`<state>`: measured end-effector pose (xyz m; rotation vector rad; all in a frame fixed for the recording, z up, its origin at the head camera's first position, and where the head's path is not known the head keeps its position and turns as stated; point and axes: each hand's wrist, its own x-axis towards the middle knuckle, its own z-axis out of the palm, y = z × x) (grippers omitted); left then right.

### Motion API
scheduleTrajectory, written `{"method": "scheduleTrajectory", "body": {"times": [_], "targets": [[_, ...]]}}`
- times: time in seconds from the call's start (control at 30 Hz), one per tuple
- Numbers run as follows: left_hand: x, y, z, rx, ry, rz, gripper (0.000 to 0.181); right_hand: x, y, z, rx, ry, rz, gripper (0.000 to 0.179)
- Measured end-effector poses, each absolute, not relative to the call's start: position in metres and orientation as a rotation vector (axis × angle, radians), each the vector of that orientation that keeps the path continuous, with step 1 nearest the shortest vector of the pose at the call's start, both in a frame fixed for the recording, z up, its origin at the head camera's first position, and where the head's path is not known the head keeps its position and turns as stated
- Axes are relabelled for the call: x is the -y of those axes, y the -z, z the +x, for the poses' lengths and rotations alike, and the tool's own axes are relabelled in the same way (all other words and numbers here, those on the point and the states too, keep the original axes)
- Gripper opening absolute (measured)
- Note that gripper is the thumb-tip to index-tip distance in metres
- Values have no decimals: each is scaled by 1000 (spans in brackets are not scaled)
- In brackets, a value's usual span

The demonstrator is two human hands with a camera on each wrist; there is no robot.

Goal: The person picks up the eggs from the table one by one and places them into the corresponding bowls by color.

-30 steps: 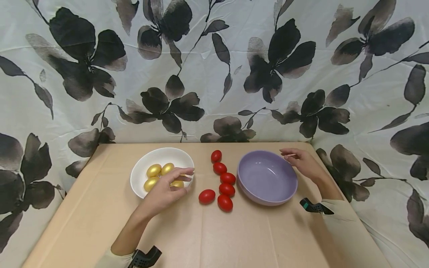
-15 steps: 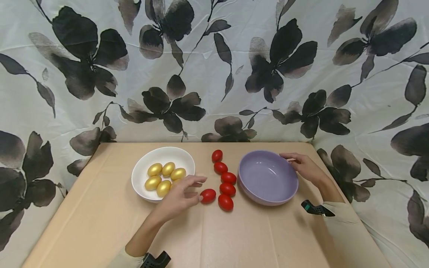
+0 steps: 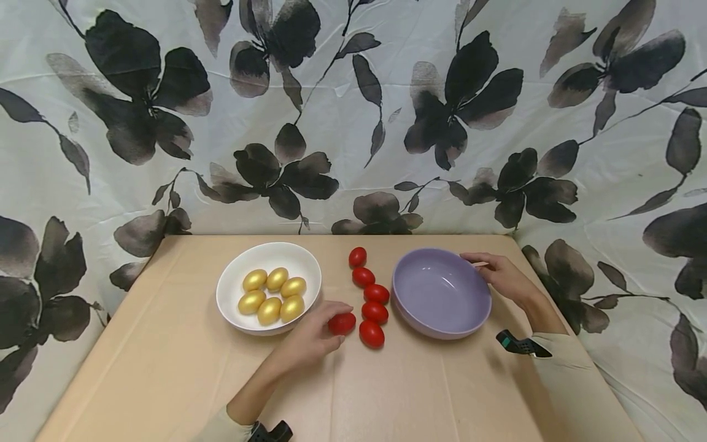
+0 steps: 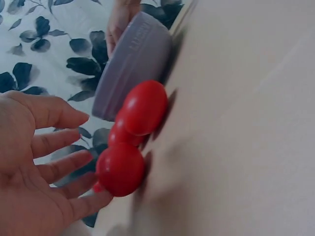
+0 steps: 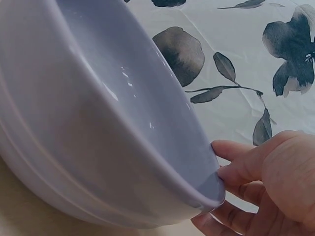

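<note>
Beside the nearest red egg [image 3: 342, 323], my left hand [image 3: 309, 337] has its fingers spread part-way around it. In the left wrist view those fingers [image 4: 74, 167] are loosely bent, with the little finger close to or touching the egg [image 4: 120, 169]. My right hand [image 3: 502, 276] holds the far right rim of the purple bowl [image 3: 442, 294]. From the right wrist view, the thumb [image 5: 236, 172] lies at the rim and other fingers are on the outside. A white bowl [image 3: 232, 307] left of the eggs holds several gold eggs [image 3: 269, 311].
Several more red eggs [image 3: 375, 313] stand in a rough column between the two bowls on the beige table [image 3: 397, 393]. A floral cloth [image 3: 353, 123] hangs behind the table's far edge.
My left hand has moved from over the white bowl rightward and toward the near side, to the closest red egg. My right hand has come onto the purple bowl's rim.
</note>
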<state>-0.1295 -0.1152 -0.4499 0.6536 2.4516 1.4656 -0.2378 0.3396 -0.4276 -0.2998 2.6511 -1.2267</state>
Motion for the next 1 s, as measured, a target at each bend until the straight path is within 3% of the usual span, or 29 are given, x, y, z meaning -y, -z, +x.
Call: {"method": "scheduleTrajectory", "body": {"times": [0.43,1.0], "targets": [[101,470,-140,-2623,-1290,529,47,-341,429,-239,-2649,1232,-303,50],[94,466,-140,-2733,-1151,450,42,-341,428,-238,-2665,1199,-290,49]]}}
